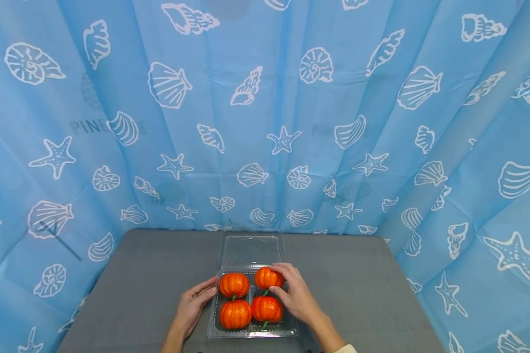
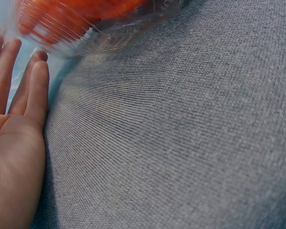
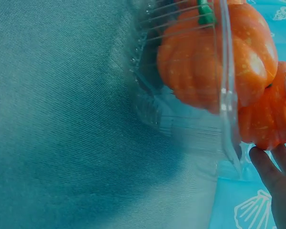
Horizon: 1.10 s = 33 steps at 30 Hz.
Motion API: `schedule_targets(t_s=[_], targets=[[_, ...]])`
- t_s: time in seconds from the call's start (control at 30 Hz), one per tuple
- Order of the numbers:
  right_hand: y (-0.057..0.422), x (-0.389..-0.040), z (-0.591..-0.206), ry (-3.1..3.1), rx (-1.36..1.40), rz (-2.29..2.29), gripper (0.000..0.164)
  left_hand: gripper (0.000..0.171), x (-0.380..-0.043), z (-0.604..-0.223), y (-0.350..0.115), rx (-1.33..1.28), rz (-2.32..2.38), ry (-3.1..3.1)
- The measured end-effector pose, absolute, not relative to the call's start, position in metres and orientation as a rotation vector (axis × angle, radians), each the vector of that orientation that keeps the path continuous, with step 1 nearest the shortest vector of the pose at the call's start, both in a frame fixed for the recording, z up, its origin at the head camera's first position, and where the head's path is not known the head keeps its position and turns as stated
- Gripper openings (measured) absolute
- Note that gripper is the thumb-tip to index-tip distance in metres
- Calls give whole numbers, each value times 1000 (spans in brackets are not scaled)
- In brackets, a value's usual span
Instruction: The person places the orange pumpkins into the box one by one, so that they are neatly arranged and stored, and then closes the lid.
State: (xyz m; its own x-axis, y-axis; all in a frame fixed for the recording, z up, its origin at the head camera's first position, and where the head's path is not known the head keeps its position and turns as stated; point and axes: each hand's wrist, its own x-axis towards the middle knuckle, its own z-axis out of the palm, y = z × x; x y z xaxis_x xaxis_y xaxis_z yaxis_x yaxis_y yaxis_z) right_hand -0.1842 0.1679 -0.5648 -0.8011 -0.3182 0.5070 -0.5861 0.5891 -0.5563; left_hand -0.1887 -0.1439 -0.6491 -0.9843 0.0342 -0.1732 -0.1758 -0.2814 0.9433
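A clear plastic clamshell container [image 1: 289, 331] lies with its lid [image 1: 252, 250] folded back, holding several orange toy pumpkins. My right hand [image 1: 301, 296] grips the back-right pumpkin [image 1: 266, 277] between thumb and fingers. In the right wrist view this pumpkin [image 3: 264, 121] sits higher than the container's rim, fingertips against its side. The front-right pumpkin [image 1: 267, 309], with a green stem, is just nearer me. At the left wall, my left hand [image 1: 191, 306] rests its extended fingers by the rim. Two more pumpkins, back-left [image 1: 234, 284] and front-left [image 1: 235, 315], fill that side.
Grey cloth covers the table [image 1: 349, 279], which extends to both sides of the container. Behind and at the sides hangs a blue curtain [image 1: 265, 117] printed with white shells and starfish. The lid reaches close to the table's back edge.
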Motion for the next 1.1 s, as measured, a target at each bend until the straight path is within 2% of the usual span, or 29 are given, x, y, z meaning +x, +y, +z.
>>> schedule_targets(t_s=[0.57,1.1], targets=[[167,-184,-574,-2538,728,1089,50,54,-188,-649,-145,-202,2399,1815],[164,-187,-567,-2792,687,841,42,54,-189,-652,-142,-168,2417,1810]])
